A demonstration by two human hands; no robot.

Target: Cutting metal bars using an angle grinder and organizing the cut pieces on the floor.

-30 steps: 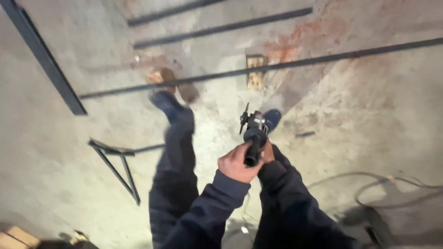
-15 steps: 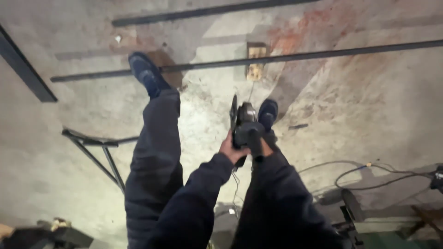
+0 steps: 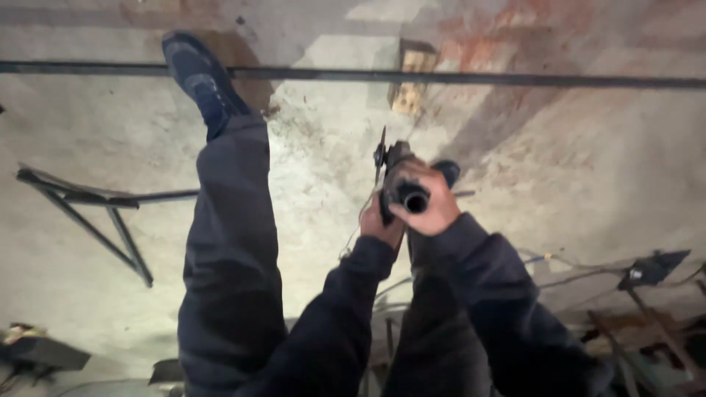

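I had an angle grinder (image 3: 395, 176) in both hands, out in front of me above the concrete floor (image 3: 588, 191), roughly over its middle as the camera saw it. My right hand (image 3: 430, 202) was wrapped shut around the rear of the body, thumb and fingers closed over the dark round end that pointed back at me. My left hand (image 3: 376, 224) sat just below and to the left of it, also clenched on the tool, though the right hand hid how its fingers lay. The thin disc (image 3: 381, 158) stood edge-on at the far end, turned away from my body; I judged that the two-handed hold kept the blade clear of my legs and steadied the weight. A thin cord seemed to hang from the tool toward the floor, too blurred to follow.

My left leg (image 3: 232, 242) was stretched forward, its dark blue shoe (image 3: 200, 77) reaching the long dark steel bar (image 3: 551, 79) that ran across the floor near the far edge. Beyond the bar lay a small yellowish block (image 3: 412, 81) beside a reddish stain. At the left edge rested a welded angle frame (image 3: 95, 213). Cables (image 3: 559, 272) trailed along the right side toward a dark piece of metal (image 3: 651, 268).
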